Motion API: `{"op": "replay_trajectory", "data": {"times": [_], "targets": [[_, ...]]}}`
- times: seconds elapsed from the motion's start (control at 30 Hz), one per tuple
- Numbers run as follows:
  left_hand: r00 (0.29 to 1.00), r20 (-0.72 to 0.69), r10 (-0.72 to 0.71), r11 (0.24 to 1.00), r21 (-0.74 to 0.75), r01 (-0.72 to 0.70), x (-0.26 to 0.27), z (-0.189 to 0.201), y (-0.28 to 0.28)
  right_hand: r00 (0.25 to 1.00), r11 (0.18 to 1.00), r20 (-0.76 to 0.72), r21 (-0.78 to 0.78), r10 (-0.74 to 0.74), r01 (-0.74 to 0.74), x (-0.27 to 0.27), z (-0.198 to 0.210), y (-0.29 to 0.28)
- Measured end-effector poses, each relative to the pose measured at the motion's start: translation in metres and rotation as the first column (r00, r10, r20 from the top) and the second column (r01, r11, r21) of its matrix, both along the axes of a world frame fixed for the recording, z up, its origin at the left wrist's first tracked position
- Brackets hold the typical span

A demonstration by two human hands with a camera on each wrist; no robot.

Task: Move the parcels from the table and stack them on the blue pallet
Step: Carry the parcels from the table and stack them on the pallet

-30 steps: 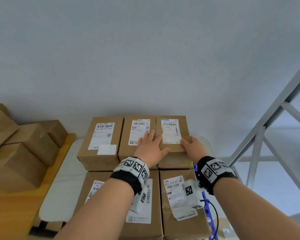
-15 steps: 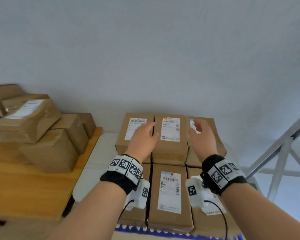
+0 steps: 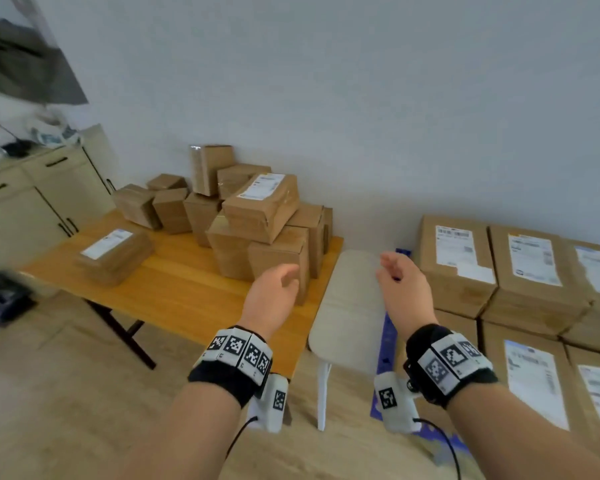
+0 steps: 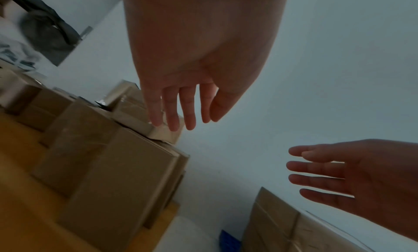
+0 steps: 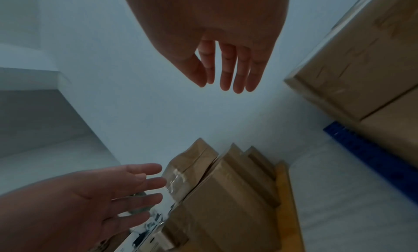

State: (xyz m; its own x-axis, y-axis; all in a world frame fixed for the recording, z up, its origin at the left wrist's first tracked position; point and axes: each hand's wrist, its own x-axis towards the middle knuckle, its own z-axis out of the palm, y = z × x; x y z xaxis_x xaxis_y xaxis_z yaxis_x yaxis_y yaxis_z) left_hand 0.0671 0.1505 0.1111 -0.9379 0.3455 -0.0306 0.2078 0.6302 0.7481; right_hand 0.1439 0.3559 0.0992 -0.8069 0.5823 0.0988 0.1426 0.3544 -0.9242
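Observation:
Several brown cardboard parcels are piled at the back right of the wooden table; one flat labelled parcel lies apart at its left. Stacked labelled parcels fill the blue pallet at the right. My left hand hovers empty in front of the pile's nearest box, fingers relaxed. My right hand hangs empty over the white stool, between table and pallet. In the wrist views the left hand and the right hand both show straight, spread fingers with nothing in them.
A white stool stands between the table and the pallet. A beige cabinet with clutter on top lines the left wall. Light wooden floor lies in front of the table.
Both hands let go of the parcel set on the pallet stack and drew back. My view has swung left from the pallet towards the table's pile.

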Motion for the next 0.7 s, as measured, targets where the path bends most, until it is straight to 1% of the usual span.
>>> {"op": "replay_trajectory", "data": {"times": [0.13,0.3,0.53,0.7], "targets": [[0.999,0.027,0.041,0.999,-0.034,-0.040,-0.016,-0.007,-0.055,0.999,0.999,0.026,-0.010,0.045,-0.045,-0.019,-0.006,-0.058],[0.995,0.056,0.083,0.996,-0.018,-0.082,-0.039,-0.004,-0.089,0.991,0.993,0.067,-0.028,0.117,-0.115,-0.051,-0.001,-0.100],[0.986,0.087,0.139,0.983,0.110,-0.149,-0.094,0.008,-0.089,0.984,0.987,0.081,-0.024,0.160,-0.158,-0.126,0.002,-0.119],[0.976,0.079,0.205,0.967,0.140,-0.214,-0.153,0.022,-0.078,0.988,0.988,0.068,-0.066,0.141,-0.136,-0.185,0.008,-0.119]]}}
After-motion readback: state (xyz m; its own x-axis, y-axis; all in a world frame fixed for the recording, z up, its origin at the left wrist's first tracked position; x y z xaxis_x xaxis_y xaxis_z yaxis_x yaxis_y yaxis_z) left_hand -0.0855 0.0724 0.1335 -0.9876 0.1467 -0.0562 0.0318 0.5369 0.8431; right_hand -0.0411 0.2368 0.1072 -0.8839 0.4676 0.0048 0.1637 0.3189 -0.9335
